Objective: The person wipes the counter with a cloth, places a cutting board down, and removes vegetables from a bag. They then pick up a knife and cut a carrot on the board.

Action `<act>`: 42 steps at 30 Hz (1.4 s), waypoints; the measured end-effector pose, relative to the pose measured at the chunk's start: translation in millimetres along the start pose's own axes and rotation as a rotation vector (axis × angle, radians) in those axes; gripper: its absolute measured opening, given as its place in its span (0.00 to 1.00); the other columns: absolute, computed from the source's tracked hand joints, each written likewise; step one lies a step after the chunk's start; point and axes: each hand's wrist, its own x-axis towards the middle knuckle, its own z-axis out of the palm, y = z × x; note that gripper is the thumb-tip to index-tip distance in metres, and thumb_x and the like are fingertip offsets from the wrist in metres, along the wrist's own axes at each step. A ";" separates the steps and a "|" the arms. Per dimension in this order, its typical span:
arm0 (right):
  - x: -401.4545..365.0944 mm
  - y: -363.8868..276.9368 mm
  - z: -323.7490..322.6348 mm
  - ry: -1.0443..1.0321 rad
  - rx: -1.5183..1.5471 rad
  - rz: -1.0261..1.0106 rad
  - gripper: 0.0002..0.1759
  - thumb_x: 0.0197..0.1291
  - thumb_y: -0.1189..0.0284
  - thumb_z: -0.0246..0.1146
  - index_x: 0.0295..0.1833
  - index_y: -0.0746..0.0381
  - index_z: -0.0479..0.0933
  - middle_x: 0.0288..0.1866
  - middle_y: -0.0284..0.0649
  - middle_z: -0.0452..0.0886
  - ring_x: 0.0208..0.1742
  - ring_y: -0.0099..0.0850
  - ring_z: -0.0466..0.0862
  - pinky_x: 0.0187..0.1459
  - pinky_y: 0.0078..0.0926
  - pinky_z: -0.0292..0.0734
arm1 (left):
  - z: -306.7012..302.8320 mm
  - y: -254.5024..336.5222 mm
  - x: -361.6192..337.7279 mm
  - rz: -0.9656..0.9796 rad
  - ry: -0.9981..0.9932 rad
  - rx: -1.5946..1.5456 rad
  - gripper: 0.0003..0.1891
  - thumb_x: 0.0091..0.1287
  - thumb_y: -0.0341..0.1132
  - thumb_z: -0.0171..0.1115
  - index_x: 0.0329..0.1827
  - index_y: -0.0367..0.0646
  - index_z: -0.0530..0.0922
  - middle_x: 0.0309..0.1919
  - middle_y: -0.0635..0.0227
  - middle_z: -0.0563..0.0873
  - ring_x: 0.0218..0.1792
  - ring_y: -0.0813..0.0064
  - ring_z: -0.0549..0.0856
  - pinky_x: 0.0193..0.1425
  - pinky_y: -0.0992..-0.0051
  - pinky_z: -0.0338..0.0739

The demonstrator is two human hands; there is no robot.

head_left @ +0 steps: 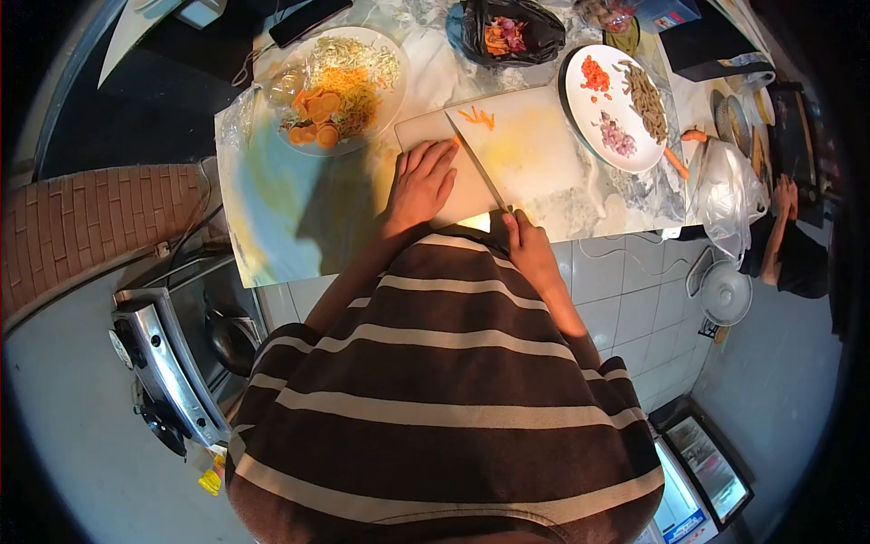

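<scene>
My right hand [528, 243] is wrapped round the handle of a kitchen knife [480, 168], its long blade slanting up and left across the white cutting board [553, 118]. My left hand [424, 177] rests on the board's left part, fingers together and bent down beside the blade. A bit of orange carrot [456, 140] shows at its fingertips; most of it is hidden beneath them. Just beyond the knife tip lie several thin carrot strips [478, 117]. A yellowish stain marks the middle of the board.
Left of the board is a clear plate [399, 63] of shredded vegetables and carrot slices [322, 107]. A white plate [625, 150] of chopped ingredients stands right. Behind sits a black bag [539, 50] with peelings. A phone [310, 22] lies back left. Another person's arm [778, 227] appears far right.
</scene>
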 end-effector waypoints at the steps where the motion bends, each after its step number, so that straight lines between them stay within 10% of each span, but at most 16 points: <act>1: -0.3 0.3 -0.1 0.001 0.008 0.005 0.21 0.76 0.59 0.49 0.46 0.69 0.73 0.26 0.64 0.79 0.32 0.64 0.80 0.33 0.59 0.73 | 0.8 -0.8 0.0 -0.001 0.001 -0.001 0.21 0.67 0.34 0.60 0.64 0.43 0.77 0.63 0.68 0.79 0.64 0.62 0.74 0.67 0.62 0.65; 31: 0.3 1.0 3.5 0.048 -0.059 -0.046 0.22 0.76 0.58 0.48 0.43 0.69 0.73 0.26 0.64 0.79 0.31 0.64 0.81 0.30 0.59 0.76 | 1.1 -0.5 0.4 0.017 -0.016 0.036 0.23 0.68 0.36 0.60 0.67 0.45 0.75 0.64 0.70 0.77 0.63 0.61 0.73 0.67 0.62 0.65; 42: 2.2 -2.0 0.1 -0.027 -0.073 0.013 0.24 0.77 0.57 0.46 0.45 0.69 0.72 0.29 0.65 0.80 0.34 0.65 0.81 0.36 0.60 0.77 | -41.7 8.6 116.9 0.096 0.350 -0.207 0.20 0.71 0.39 0.57 0.63 0.41 0.75 0.60 0.61 0.78 0.61 0.57 0.75 0.67 0.59 0.65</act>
